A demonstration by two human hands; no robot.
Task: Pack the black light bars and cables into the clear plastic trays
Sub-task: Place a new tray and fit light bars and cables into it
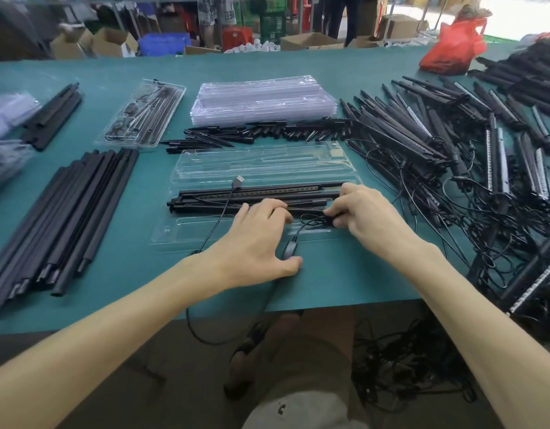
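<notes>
A clear plastic tray lies open on the green table right in front of the person, its lid half folded back on the far side. 2 or more black light bars lie lengthwise in its middle channels; the exact count is hard to tell. The left hand rests on the near bar with bent fingers pressing down, and its thumb is spread wide and touches the table beside a small grey controller on the cable. It grips nothing that can be seen. The right hand has its fingers curled and pinches a black part of the cable at the right end of the bars, where thin wire loops over the tray's near compartment. The cable's USB plug lies on top of the bars, and the cord runs from it toward the person and hangs over the table edge.

A stack of empty trays sits behind, with a scatter of black spikes between it and the open tray. 1 packed tray lies to the left of the stack. A large pile of light bars with tangled cords covers the right side, black rods lie in a row on the left, and a red bag sits at the far right.
</notes>
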